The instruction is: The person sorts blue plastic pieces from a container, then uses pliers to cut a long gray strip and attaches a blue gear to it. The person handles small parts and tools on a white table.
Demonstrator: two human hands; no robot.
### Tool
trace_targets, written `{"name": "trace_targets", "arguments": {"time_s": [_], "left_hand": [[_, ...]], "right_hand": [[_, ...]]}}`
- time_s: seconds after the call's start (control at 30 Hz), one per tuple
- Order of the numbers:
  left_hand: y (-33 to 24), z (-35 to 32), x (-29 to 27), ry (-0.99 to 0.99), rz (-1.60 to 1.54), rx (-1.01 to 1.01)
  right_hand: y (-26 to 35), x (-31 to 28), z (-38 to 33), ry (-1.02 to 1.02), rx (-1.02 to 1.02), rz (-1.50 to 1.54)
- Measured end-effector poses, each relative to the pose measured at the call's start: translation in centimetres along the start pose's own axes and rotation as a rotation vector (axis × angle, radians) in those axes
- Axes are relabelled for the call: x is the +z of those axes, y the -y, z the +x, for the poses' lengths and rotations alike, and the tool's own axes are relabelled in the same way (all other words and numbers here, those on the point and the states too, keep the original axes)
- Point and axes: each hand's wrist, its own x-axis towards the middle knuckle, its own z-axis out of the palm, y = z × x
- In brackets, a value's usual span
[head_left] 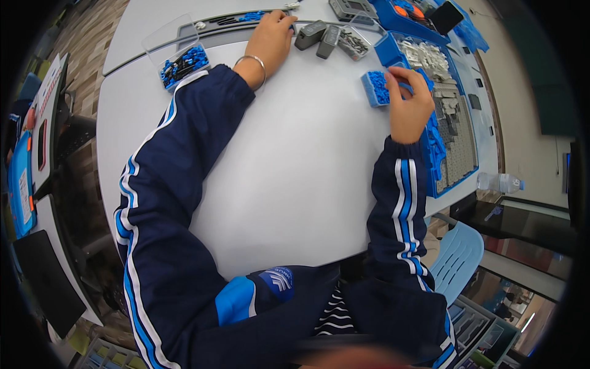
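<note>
My left hand [274, 44], with a metal bangle at its wrist, reaches to the far edge of the table. Its fingers are bent together at the right end of a long grey tray [215, 38], beside small blue connector pegs [251, 16]. Whatever they pinch is too small to tell. On the right, my right hand [410, 106] curls over a small clear box of blue pegs [376, 88]. Thumb and forefinger come close together at the box's right side, and anything between them is hidden.
A clear box of blue and black pegs [184, 66] stands far left. Grey blocks [319, 38] and a box of grey pieces [353, 44] lie ahead. A large blue bin [456, 178] with sorted bricks fills the right, near a water bottle [499, 182] and a blue chair [458, 258].
</note>
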Motion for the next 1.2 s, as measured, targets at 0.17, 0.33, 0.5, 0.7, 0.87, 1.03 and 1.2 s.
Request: {"name": "trace_targets", "arguments": {"time_s": [0.17, 0.33, 0.5, 0.7, 0.87, 1.03, 1.2], "left_hand": [[1.6, 1.4, 1.0, 0.066, -0.046, -0.084], [2.0, 1.7, 0.5, 0.084, -0.017, -0.030], [1.6, 2.1, 0.4, 0.105, 0.054, -0.034], [2.5, 2.6, -0.5, 0.204, -0.001, -0.062], [3.0, 2.0, -1.0, 0.168, -0.134, -0.064], [1.9, -0.8, -3.7, 0.069, -0.132, 0.055], [-1.5, -6.8, -9.3, 0.011, -0.264, 0.067]], "right_hand": [[-1.9, -0.4, 0.3, -0.007, -0.110, -0.216], [-0.4, -2.8, -2.9, -0.059, 0.023, -0.310], [-0.7, -1.5, -6.2, -0.008, 0.200, -0.399], [-4.2, 1.6, -5.4, -0.069, -0.003, -0.339], [-5.9, 2.6, -4.5, -0.107, 0.102, -0.205], [-4.9, 2.7, -5.4, -0.072, 0.074, -0.206], [-1.0, 3.9, -8.7, 0.075, -0.038, -0.030]]}}
